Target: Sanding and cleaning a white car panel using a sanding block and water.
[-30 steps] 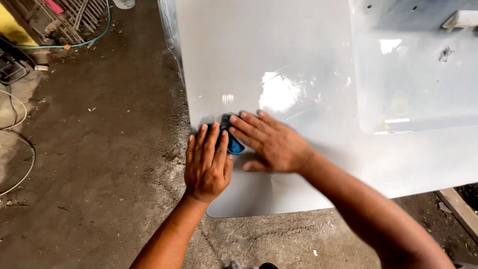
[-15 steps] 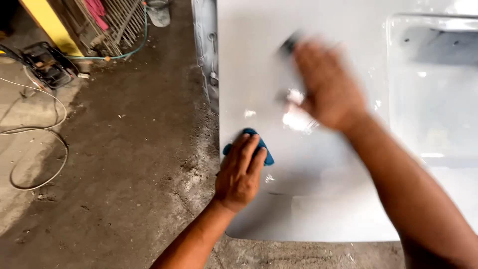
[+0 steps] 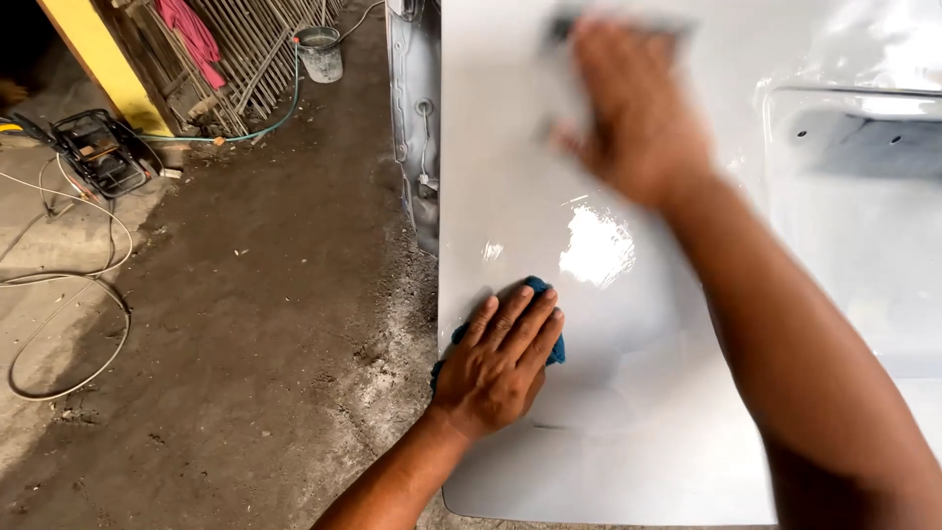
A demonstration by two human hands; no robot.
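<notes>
Head view, looking down on a glossy white panel (image 3: pixel 628 412) lying flat above a dirt floor (image 3: pixel 245 324). The left hand (image 3: pixel 500 358) rests palm-down near the panel's left edge, its fingers (image 3: pixel 520 324) stretched flat and pressing a blue cloth (image 3: pixel 545 344) against the paint; the cloth shows only at the fingertips and beside the wrist, the rest hidden under the palm. The right hand (image 3: pixel 638 118) is far up the panel, blurred by motion; a dark object at its fingertips cannot be identified, and whether those fingers are curled or flat cannot be told. A bright glare patch (image 3: pixel 597 245) lies between the two hands. To the right, the panel dips into a recessed section (image 3: pixel 854 196).

Technique, as a judgement: a flat hand spreads pressure evenly across the cloth, which suits a glossy finish better than fingertip pressure, since that tends to leave streaks. The cloth should sit fully under the palm, so bare skin does not smear the paint. Glare is a useful guide for spotting residue. Near the edge, strokes are best run along it, so the cloth does not slip off toward the floor and pick up grit.

Background: a bucket (image 3: pixel 321 51), a green hose (image 3: pixel 245 128), loose cables (image 3: pixel 69 285).
</notes>
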